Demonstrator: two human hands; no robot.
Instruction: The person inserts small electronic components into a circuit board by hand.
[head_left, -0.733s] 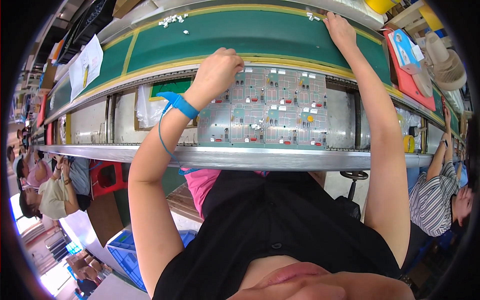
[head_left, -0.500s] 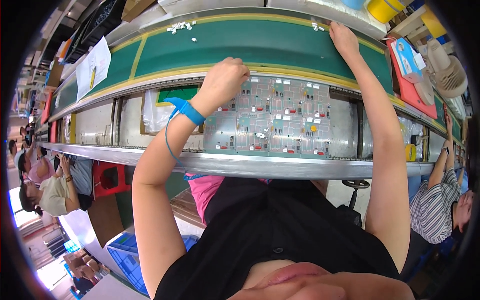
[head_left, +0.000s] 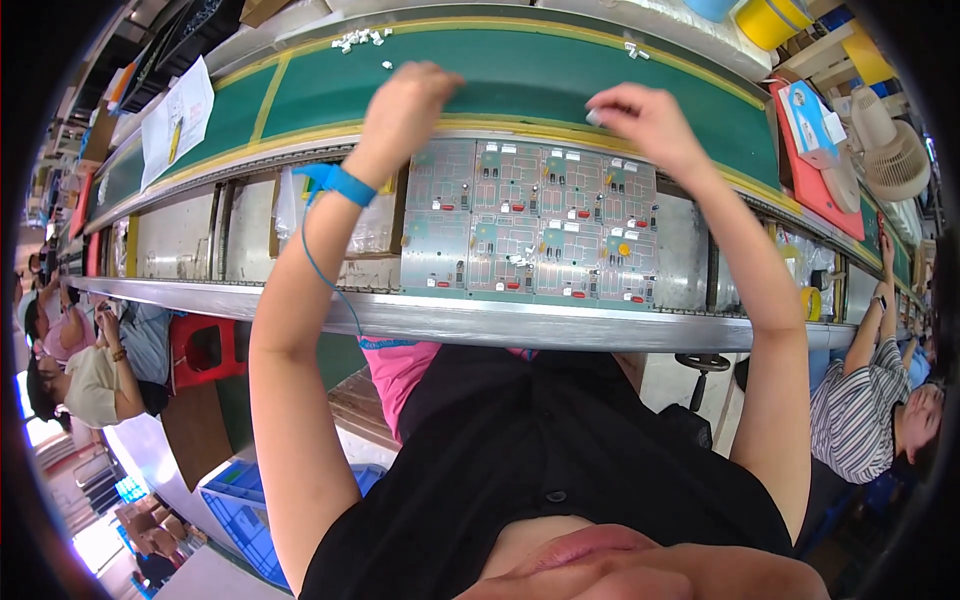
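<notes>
Factory assembly line fills my view: a long green conveyor belt (head_left: 520, 70) runs across the top, with a metal counter (head_left: 480, 320) rail below it.

Circuit board panel (head_left: 530, 225): I see it lying flat on the track between belt and rail, a grid of pale boards carrying small red, black and yellow parts.

Right hand (head_left: 645, 120): it hovers just above the panel's upper right edge. Its fingers (head_left: 600, 112) are pinched together on a small white component (head_left: 594, 117), which shows only partly.

Left hand (head_left: 405, 105): it is raised over the belt's near edge, just above the panel's upper left corner. Motion blur hides its fingers, so I cannot tell whether they are closed or holding anything. A blue wrist strap (head_left: 340, 183) with a thin cord circles this wrist.

Surroundings: loose white parts (head_left: 360, 38) lie on the belt's far side. A paper sheet (head_left: 178, 120) rests at the left, and a clear plastic bag (head_left: 365, 225) sits beside the panel. A red tray (head_left: 810, 150) stands at the right. Other workers sit along both ends of the line.
</notes>
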